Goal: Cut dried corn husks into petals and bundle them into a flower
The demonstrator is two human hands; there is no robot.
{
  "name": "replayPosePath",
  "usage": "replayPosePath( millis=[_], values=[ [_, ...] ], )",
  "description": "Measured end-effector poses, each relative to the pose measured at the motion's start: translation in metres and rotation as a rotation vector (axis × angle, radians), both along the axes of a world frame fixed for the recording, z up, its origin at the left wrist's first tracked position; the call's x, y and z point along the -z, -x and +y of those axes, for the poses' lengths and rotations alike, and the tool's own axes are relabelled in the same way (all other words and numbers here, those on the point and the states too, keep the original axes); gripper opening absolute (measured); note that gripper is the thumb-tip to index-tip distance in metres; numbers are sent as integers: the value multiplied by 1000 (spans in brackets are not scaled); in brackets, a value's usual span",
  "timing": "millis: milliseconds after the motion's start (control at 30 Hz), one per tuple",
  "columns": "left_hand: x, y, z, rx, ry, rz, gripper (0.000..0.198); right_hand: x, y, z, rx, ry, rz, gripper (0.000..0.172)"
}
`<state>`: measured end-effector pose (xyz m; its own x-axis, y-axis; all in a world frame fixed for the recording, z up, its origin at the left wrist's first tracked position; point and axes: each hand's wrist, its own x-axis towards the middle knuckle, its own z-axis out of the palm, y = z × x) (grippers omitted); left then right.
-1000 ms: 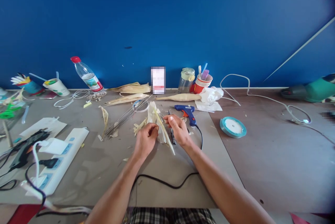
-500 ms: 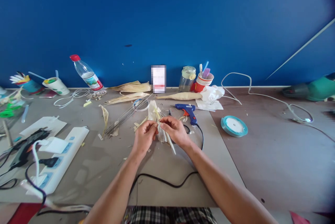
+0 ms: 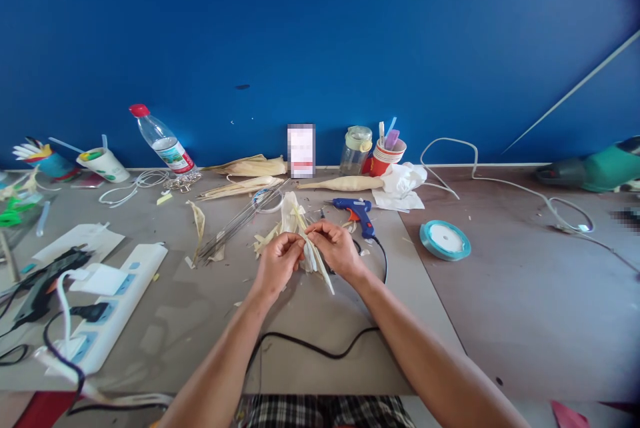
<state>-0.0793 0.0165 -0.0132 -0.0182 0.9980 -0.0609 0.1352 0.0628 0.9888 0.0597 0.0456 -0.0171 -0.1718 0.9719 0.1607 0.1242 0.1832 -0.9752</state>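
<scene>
My left hand (image 3: 281,260) and my right hand (image 3: 334,247) meet over the middle of the table, thumbs and forefingers pinched close together. Between the fingertips seems to be a thin strip of pale dried corn husk, mostly hidden by the fingers. Directly beneath them lies a bundle of whitish husk pieces (image 3: 290,209), with one narrow length jutting toward me past my right hand. Just beyond my right hand rests a blue hot glue gun (image 3: 357,209). Husk scraps (image 3: 264,241) are scattered beside my left hand.
Thin wires (image 3: 240,223) and dried husks (image 3: 250,167) lie farther back. A power strip (image 3: 113,315) with plugs occupies the left, near a black glue gun (image 3: 53,278). To the right sits a turquoise ribbon roll (image 3: 445,240). A tilted bottle (image 3: 167,145) and red paper cups (image 3: 387,156) stand by the wall.
My fingertips have shifted slightly over the husk bundle, both hands still pinched. The whole view has drifted a little; the things on the table stay in place.
</scene>
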Motion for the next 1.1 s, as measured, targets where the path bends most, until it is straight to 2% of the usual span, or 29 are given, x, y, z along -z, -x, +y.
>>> replayPosePath(
  millis=[167,300,467,633,833,1100],
  values=[
    [-4,0,0,-28,5,-16,18,1,-2,0,-59,61,96,20],
    [-3,1,-1,-55,-79,106,18,3,-5,1,-56,94,179,30],
    [3,1,-4,-91,-262,354,15,3,-5,2,20,6,-8,46],
    [2,0,-5,-85,-292,437,14,-2,-2,0,77,-32,-157,38],
    [4,2,-3,-89,-283,443,13,1,-2,1,61,-72,-212,24],
    [6,4,-1,-88,-253,415,14,4,-2,2,29,-135,-257,18]
  ],
)
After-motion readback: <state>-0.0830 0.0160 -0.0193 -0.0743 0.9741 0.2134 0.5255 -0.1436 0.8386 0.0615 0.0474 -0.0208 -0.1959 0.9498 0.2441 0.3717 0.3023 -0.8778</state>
